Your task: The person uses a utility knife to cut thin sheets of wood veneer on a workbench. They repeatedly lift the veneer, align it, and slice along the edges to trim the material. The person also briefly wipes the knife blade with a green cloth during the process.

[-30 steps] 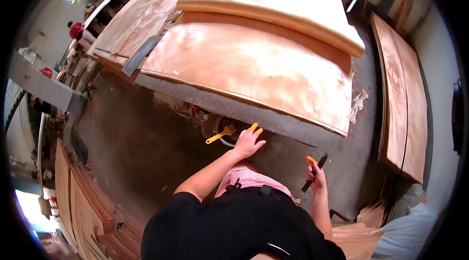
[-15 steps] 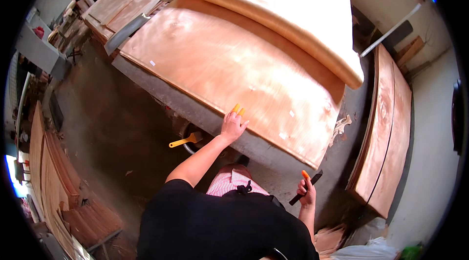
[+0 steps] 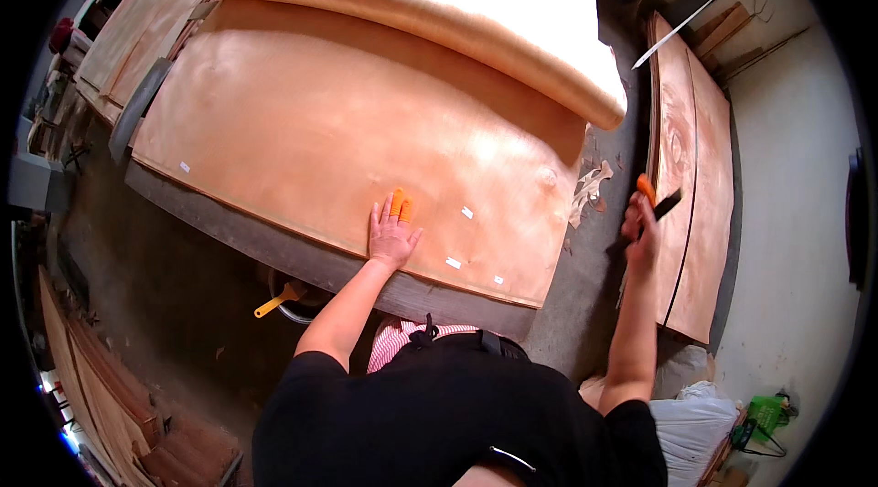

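My left hand [image 3: 391, 238] lies flat on the wood veneer sheet [image 3: 320, 149] near its front edge, fingers stretched out. Orange covers wrap two of its fingers. Several small white patches dot the sheet around it. Out to the right of the sheet, my right hand [image 3: 642, 226] is raised, with its fingers closed round a dark, flat bar-shaped tool [image 3: 669, 203]; an orange cover shows on one finger. What kind of tool it is cannot be made out. Across the far part of the sheet, another veneer layer is folded back in a thick curl [image 3: 430, 25].
A yellow-handled brush [image 3: 277, 301] rests at a bucket [image 3: 294, 313] below the front edge. Stacked panels [image 3: 681, 176] stand along the right wall, with torn veneer scraps [image 3: 590, 190] on the floor between. More boards [image 3: 91, 377] are at the lower left.
My right hand has risen and moved forward and rightward with the dark tool. My left hand stays on the sheet, now laid flatter. The whole view has shifted.
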Motion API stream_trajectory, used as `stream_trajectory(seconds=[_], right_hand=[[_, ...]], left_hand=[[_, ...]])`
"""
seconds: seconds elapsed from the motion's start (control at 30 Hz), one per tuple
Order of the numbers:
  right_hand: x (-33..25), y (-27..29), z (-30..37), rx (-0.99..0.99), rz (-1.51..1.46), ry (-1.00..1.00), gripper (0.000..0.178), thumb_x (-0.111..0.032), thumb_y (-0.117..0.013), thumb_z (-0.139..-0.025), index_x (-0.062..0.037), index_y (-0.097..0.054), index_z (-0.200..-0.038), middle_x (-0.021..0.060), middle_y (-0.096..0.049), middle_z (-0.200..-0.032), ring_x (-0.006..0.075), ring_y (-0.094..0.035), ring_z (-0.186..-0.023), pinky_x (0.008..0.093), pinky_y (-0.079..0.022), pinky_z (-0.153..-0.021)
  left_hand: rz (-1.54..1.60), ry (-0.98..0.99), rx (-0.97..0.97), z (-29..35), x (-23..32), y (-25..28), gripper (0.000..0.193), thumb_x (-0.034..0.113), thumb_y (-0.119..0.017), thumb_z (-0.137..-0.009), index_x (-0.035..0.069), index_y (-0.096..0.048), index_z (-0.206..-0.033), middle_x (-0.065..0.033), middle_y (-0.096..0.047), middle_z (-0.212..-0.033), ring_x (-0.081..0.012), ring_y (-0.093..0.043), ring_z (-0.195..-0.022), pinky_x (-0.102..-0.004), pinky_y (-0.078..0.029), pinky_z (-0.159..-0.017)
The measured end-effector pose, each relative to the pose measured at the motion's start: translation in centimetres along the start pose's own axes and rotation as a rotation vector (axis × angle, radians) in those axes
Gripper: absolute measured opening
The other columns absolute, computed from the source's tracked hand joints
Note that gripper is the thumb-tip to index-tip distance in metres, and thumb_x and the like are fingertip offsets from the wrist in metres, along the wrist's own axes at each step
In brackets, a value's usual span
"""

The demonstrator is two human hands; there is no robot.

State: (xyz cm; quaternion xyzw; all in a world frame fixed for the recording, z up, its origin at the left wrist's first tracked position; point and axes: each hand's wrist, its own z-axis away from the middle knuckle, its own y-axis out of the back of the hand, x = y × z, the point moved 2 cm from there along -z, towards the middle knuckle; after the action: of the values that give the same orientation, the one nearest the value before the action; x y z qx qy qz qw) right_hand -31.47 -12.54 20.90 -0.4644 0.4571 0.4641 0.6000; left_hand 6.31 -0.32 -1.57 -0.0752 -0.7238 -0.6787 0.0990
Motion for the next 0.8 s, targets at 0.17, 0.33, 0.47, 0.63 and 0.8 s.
stream_trajectory(seconds=[0.17,0.33,0.47,0.63,0.8], right_hand=[[-6.1,0.9,-16.2,0.076,-0.025,0.147,0.026,-0.02,-0.05,-0.088,-0.0024,-0.054,-0.106,-0.0054,-0.045,-0.064,0.0021,-0.029,-0.043,0.0166,-0.021,-0.037],[-12.9,-3.4,-30.1,0.126,-0.021,0.427,0.021,-0.017,-0.05,-0.088,-0.0154,-0.056,-0.109,-0.0027,-0.058,-0.086,0.0016,-0.043,-0.054,0.0148,-0.027,-0.04],[-15.5,-5.5,-37.8,0.208,-0.135,0.514,0.026,-0.015,-0.056,-0.084,-0.0056,-0.054,-0.108,0.0042,-0.059,-0.076,0.0066,-0.048,-0.049,0.0169,-0.03,-0.039],[-16.1,-5.8,-40.8,-0.441,-0.396,0.295,0.026,-0.021,-0.054,-0.086,-0.005,-0.053,-0.107,-0.0024,-0.05,-0.074,0.0023,-0.034,-0.049,0.0159,-0.024,-0.04],[-15.1,-6.7,-35.8,-0.359,-0.16,0.413,0.02,-0.02,-0.057,-0.085,-0.0036,-0.056,-0.096,-0.0009,-0.056,-0.074,0.0018,-0.03,-0.046,0.0163,-0.022,-0.04]], left_hand=[[0.025,0.0,-0.011,-0.8,0.4,0.3,0.069,0.044,-0.049,-0.079,0.009,-0.027,-0.134,-0.0114,-0.021,-0.141,-0.0256,-0.017,-0.131,-0.0459,-0.012,-0.105],[-0.019,0.019,-0.039,-0.9,0.5,0.8,0.069,0.039,-0.051,-0.077,0.006,-0.029,-0.133,-0.0127,-0.023,-0.14,-0.0275,-0.018,-0.13,-0.0466,-0.012,-0.105],[-0.032,0.014,-0.059,-1.0,0.8,1.1,0.068,0.037,-0.052,-0.075,0.007,-0.03,-0.133,-0.0128,-0.024,-0.139,-0.028,-0.019,-0.13,-0.0477,-0.013,-0.104],[-0.018,0.001,-0.055,-1.6,0.9,0.9,0.069,0.037,-0.052,-0.074,0.007,-0.03,-0.133,-0.0132,-0.024,-0.139,-0.0291,-0.02,-0.129,-0.0482,-0.014,-0.104],[-0.036,0.022,-0.096,-1.6,1.2,0.6,0.069,0.037,-0.05,-0.075,0.007,-0.029,-0.133,-0.0142,-0.022,-0.14,-0.03,-0.02,-0.129,-0.0484,-0.013,-0.104]])
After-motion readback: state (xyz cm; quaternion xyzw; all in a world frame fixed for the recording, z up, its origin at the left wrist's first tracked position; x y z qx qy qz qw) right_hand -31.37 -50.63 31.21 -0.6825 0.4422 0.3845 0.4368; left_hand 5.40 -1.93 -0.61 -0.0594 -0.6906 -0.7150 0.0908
